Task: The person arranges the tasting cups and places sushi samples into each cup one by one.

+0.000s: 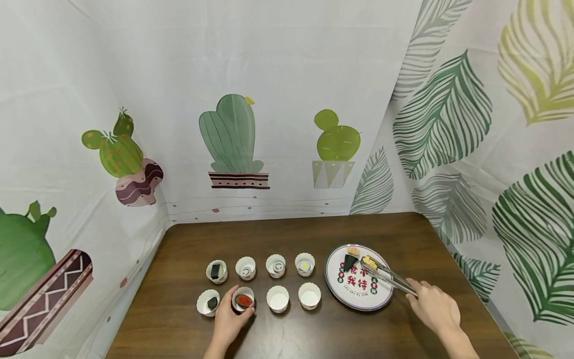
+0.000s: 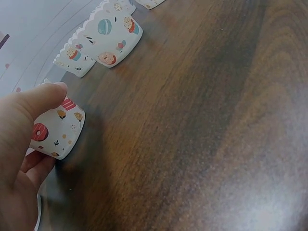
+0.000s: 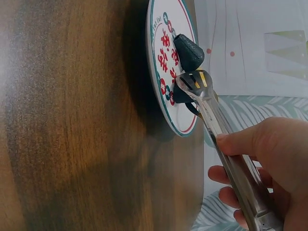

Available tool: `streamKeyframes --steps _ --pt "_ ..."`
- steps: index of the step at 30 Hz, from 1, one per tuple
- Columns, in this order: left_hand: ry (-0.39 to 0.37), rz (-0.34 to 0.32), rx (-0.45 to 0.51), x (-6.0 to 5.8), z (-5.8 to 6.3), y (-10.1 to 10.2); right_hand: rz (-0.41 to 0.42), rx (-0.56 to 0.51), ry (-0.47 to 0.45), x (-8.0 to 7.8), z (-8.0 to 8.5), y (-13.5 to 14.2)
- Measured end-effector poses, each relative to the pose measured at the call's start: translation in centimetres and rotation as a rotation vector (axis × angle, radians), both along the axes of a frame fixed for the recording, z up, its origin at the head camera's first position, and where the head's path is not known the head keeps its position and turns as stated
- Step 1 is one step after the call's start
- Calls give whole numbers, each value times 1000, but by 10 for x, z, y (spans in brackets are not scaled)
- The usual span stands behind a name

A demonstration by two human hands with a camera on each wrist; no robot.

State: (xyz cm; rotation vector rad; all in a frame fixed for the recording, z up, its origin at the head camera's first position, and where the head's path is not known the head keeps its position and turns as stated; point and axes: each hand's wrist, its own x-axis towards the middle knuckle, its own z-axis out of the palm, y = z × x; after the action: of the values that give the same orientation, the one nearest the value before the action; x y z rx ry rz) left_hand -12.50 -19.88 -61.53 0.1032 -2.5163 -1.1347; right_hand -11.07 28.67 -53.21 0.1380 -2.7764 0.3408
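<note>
My left hand [image 1: 228, 319] holds a white paper baking cup [image 1: 237, 305] with a red-topped sushi piece [image 1: 244, 300] inside. In the left wrist view, the thumb lies on the printed side of this cup [image 2: 60, 130] and other fingers are beneath it. My right hand [image 1: 434, 305] grips metal tongs [image 1: 396, 281]. The tong tips are around a yellow-topped sushi piece [image 1: 369, 263] at the right part of a round plate [image 1: 334, 284]. Beside it on the plate sit a dark triangular rice ball [image 1: 349, 262] and an orange-topped piece [image 1: 353, 250].
Other paper cups stand in two rows left of the plate. Dark-wrapped pieces sit in the two leftmost cups [image 1: 216, 271]; round pieces lie in the other back-row cups [image 1: 275, 266]. Two front cups [image 1: 278, 299] show bare insides. A printed curtain [image 1: 287, 149] hangs behind the wooden table [image 1: 188, 249].
</note>
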Motion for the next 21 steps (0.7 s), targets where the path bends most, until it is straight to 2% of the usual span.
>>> streamKeyframes --steps 7,11,15,21 --pt "64 -20 -8 2 -1 -2 -20 16 -27 2 1 1" --pt "63 -33 3 3 1 -3 -17 15 -30 2 2 2" --pt "56 -58 16 3 9 -4 -9 19 -20 1 3 2" --pt "79 -78 -32 3 29 -1 -15 21 -14 1 2 3"
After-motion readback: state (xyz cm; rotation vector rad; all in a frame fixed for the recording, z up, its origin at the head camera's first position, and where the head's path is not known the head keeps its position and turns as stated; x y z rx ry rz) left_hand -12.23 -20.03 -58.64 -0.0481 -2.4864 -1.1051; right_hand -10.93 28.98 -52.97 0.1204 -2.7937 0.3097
